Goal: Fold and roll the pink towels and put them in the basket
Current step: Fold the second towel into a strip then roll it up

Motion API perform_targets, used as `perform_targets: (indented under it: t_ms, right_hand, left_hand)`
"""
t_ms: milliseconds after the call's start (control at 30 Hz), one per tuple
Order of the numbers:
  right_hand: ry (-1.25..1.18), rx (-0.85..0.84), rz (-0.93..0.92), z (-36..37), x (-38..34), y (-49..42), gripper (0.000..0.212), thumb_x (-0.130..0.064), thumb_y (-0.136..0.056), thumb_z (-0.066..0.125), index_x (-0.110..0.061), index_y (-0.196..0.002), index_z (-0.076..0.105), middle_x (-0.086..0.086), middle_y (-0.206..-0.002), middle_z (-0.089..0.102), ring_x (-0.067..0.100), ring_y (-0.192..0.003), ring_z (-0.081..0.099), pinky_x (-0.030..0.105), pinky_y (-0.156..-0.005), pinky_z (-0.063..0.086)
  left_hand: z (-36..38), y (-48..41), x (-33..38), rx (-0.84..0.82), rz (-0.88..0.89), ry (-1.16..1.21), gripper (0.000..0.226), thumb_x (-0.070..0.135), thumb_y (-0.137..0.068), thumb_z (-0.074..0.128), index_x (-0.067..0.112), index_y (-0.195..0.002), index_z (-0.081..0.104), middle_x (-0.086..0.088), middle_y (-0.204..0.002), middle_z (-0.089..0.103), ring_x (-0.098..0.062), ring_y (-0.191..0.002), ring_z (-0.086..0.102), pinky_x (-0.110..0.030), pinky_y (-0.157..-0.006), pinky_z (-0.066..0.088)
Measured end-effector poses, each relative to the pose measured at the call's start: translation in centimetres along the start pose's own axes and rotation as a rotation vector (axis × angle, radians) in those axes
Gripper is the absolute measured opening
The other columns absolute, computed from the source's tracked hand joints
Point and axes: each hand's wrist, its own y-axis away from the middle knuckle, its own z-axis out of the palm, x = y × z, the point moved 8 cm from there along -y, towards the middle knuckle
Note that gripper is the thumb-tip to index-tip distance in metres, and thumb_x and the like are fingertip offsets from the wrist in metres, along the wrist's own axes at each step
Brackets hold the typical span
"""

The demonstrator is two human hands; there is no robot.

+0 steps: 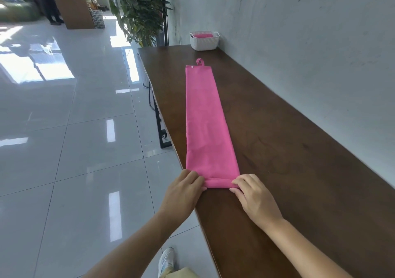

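Note:
A pink towel (205, 119), folded into a long narrow strip, lies lengthwise on the dark wooden table (299, 160), its hanging loop at the far end. The near end is turned over into a small roll. My left hand (184, 192) pinches the roll's left end and my right hand (253, 194) pinches its right end, thumbs behind the roll. A white woven basket (204, 44) stands at the table's far end against the wall, with pink cloth inside it.
The grey wall (310, 43) runs along the table's right side. The table's left edge drops to a glossy tiled floor (74, 128). A potted plant (141, 10) stands beyond the far end. A person stands at a wooden counter (72, 8) far back left.

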Motion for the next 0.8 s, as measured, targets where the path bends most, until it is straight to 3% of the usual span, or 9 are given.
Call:
perform_targets:
  t_ms: [267, 433, 633, 733, 800]
  right_hand:
    - [0.005, -0.009, 0.099, 0.8, 0.6, -1.0, 0.012, -0.028, -0.093, 0.066, -0.017, -0.097, 0.065, -0.007, -0.097, 0.059, 0.012, -0.086, 0.056, 0.025, -0.077, 0.050]
    - [0.130, -0.028, 0.242, 1.3, 1.5, -1.6, 0.019, -0.037, -0.096, 0.061, -0.021, -0.087, 0.059, -0.007, -0.089, 0.053, 0.009, -0.077, 0.040, 0.024, -0.069, 0.034]
    - [0.183, -0.189, 0.426, 1.7, 2.7, -2.8, 0.066, -0.068, -0.094, 0.013, -0.022, -0.089, 0.060, -0.009, -0.094, 0.050, 0.011, -0.085, 0.039, 0.028, -0.073, 0.034]
    - [0.149, -0.262, 0.553, 1.6, 3.6, -3.2, 0.053, -0.067, -0.097, 0.033, -0.023, -0.094, 0.061, -0.007, -0.103, 0.054, 0.013, -0.096, 0.049, 0.031, -0.083, 0.043]
    - [0.148, -0.244, 0.594, 1.5, 3.9, -3.4, 0.048, -0.067, -0.095, 0.042, -0.023, -0.092, 0.060, -0.007, -0.101, 0.055, 0.011, -0.091, 0.048, 0.029, -0.080, 0.042]
  left_hand:
    - [0.1, 0.1, -1.3, 0.009, -0.179, -0.041, 0.025, 0.041, -0.104, 0.047, 0.024, -0.094, 0.062, 0.008, -0.093, 0.060, -0.021, -0.087, 0.052, -0.035, -0.079, 0.048]
    - [0.8, -0.5, -2.1, -0.072, -0.390, -0.011, 0.025, 0.045, -0.103, 0.048, 0.024, -0.091, 0.056, 0.008, -0.093, 0.059, -0.020, -0.089, 0.050, -0.036, -0.087, 0.044]
    - [1.0, -1.5, -4.0, -0.194, -0.588, -0.026, 0.033, 0.059, -0.098, 0.048, 0.030, -0.094, 0.061, 0.011, -0.095, 0.064, -0.018, -0.098, 0.052, -0.035, -0.096, 0.038]
    - [0.8, -1.8, -4.7, -0.171, -0.685, 0.009, 0.035, 0.064, -0.093, 0.053, 0.031, -0.091, 0.064, 0.012, -0.093, 0.065, -0.018, -0.098, 0.052, -0.037, -0.094, 0.040]
    - [0.8, -2.0, -4.8, -0.156, -0.699, 0.010, 0.035, 0.063, -0.091, 0.056, 0.029, -0.088, 0.062, 0.012, -0.092, 0.064, -0.018, -0.096, 0.051, -0.037, -0.092, 0.041]
